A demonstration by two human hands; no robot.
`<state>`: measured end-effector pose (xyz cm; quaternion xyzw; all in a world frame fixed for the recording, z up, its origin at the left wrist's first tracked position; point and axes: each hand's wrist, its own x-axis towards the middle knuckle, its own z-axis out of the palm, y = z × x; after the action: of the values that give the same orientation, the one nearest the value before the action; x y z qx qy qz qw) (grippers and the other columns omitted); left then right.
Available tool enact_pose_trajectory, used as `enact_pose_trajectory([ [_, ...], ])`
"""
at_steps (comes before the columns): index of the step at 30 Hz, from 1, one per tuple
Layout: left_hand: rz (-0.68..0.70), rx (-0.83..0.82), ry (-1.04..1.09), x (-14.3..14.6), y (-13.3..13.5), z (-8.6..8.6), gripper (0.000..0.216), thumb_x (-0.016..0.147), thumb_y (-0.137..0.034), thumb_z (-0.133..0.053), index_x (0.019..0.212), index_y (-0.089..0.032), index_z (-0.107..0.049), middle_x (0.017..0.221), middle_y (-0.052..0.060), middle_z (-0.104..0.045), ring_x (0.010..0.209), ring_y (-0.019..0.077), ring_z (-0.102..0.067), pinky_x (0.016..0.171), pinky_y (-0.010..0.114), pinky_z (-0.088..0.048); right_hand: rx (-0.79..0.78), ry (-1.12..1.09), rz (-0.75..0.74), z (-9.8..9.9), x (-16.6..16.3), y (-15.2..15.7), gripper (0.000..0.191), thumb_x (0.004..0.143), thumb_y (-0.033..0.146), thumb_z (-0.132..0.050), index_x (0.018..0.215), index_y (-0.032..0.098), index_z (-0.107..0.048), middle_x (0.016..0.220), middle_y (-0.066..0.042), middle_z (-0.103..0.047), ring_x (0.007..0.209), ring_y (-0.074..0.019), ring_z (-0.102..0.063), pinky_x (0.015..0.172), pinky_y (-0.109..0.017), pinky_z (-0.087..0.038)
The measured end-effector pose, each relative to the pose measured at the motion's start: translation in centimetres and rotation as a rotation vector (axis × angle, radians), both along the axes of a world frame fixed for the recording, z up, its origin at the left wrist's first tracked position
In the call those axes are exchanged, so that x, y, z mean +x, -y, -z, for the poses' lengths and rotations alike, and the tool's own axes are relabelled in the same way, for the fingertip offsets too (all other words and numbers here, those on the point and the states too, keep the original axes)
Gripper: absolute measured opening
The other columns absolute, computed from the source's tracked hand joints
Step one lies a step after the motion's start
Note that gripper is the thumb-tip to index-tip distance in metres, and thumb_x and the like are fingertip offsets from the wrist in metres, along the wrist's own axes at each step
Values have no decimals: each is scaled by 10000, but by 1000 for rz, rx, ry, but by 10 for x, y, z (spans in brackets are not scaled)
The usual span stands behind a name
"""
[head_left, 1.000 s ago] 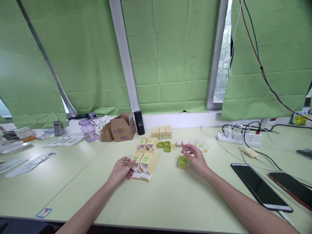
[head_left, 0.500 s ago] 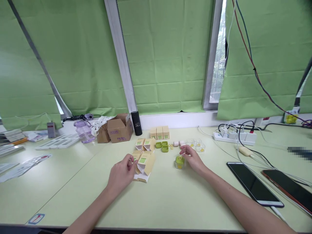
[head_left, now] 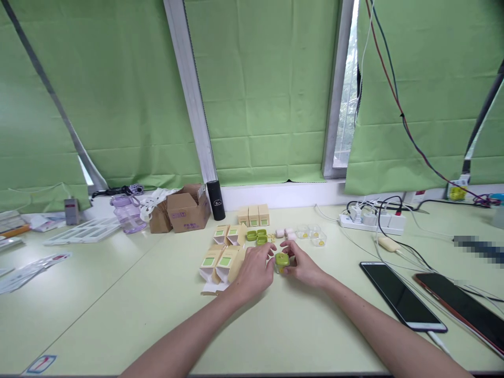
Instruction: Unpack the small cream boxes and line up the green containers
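A small clear container with a green lid (head_left: 282, 259) stands on the table between my two hands. My right hand (head_left: 305, 264) grips its right side, thumb low against the clear wall and fingers curled behind the lid. From the left my left hand (head_left: 255, 268) reaches in, its fingers bent and apart beside the container, holding nothing. Its back partly covers open-ended beige cartons (head_left: 228, 260) with green labels. Beyond the hands lie loose green lids (head_left: 262, 240), small pale pink rolls (head_left: 289, 233) and clear cups (head_left: 318, 239) with yellow bits inside.
Closed beige boxes (head_left: 254, 215) stand at the back, near a black bottle (head_left: 216, 200) and a cardboard box (head_left: 187, 212). A purple jug (head_left: 129, 215) is at the left. Two phones, one a white-edged phone (head_left: 401, 294), and a power strip (head_left: 372, 223) with cables occupy the right.
My left hand has left the beige cartons and moved right to the green-lidded container. My right hand has closed in on the container's side. The view has shifted slightly.
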<state>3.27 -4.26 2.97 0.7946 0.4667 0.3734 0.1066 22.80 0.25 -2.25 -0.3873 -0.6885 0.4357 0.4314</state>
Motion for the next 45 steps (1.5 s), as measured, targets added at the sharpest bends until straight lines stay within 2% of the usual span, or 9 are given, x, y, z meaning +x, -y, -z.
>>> enact_pose_trajectory([
  [4,-71,-97,114,10,-18,12,380,792,-106,-596,1140,-244,-658,1138,105,-726,1079,311,-640,960,458,-474,21,49,27,3,0,-3,608,648,178,-772,1213,253,-561,1025,-18,-657,942,-224,-610,846,-368,-481],
  [7,-63,-159,157,11,-23,22,508,716,-27,-581,1171,-246,-642,1194,94,-721,1139,301,-634,1017,477,-461,49,119,83,7,2,-7,597,606,172,-804,1162,246,-598,1026,-19,-674,989,-242,-606,885,-382,-469],
  [11,-37,-171,191,7,-24,35,519,709,-8,-589,1165,-251,-640,1159,83,-730,1166,296,-637,1053,493,-448,77,160,119,10,3,-9,492,597,189,-817,1056,249,-651,1053,-26,-690,1018,-256,-606,911,-400,-459],
  [14,-31,-167,235,4,-23,40,502,748,-34,-607,1202,-247,-624,1189,99,-707,1178,289,-640,1065,493,-452,60,76,144,7,1,-8,502,596,203,-816,1068,248,-650,1064,-33,-697,1057,-267,-618,933,-413,-451],
  [17,-7,-127,320,3,-19,38,462,816,-91,-620,1253,-240,-595,1240,113,-679,1216,277,-628,1089,488,-443,29,-102,135,-2,0,-7,570,605,251,-825,1131,254,-604,1030,-33,-719,1046,-273,-652,930,-430,-452],
  [20,6,-73,437,5,-16,32,408,870,-178,-653,1267,-243,-580,1269,111,-668,1226,270,-625,1084,474,-452,-44,-329,41,-12,-1,-4,597,624,332,-869,1136,272,-567,981,-31,-747,971,-268,-695,905,-438,-485],
  [27,35,2,523,8,-10,24,387,954,-321,-648,1317,-244,-539,1311,114,-652,1248,258,-618,1096,455,-445,-251,-701,-115,-25,-8,12,556,679,410,-910,1128,289,-606,1012,-44,-747,978,-287,-726,917,-487,-543],
  [36,108,28,544,9,-6,23,370,970,-306,-623,1327,-252,-540,1273,107,-692,1249,263,-633,1096,455,-441,-327,-781,-134,-19,-6,6,489,761,425,-809,1185,301,-599,968,-56,-761,998,-347,-757,881,-518,-524],
  [45,113,37,541,10,-8,25,340,973,-290,-614,1306,-251,-555,1279,101,-690,1258,259,-625,1076,442,-442,-337,-814,-123,-17,-5,5,469,774,405,-814,1180,298,-605,981,-52,-772,954,-317,-760,870,-496,-536],
])
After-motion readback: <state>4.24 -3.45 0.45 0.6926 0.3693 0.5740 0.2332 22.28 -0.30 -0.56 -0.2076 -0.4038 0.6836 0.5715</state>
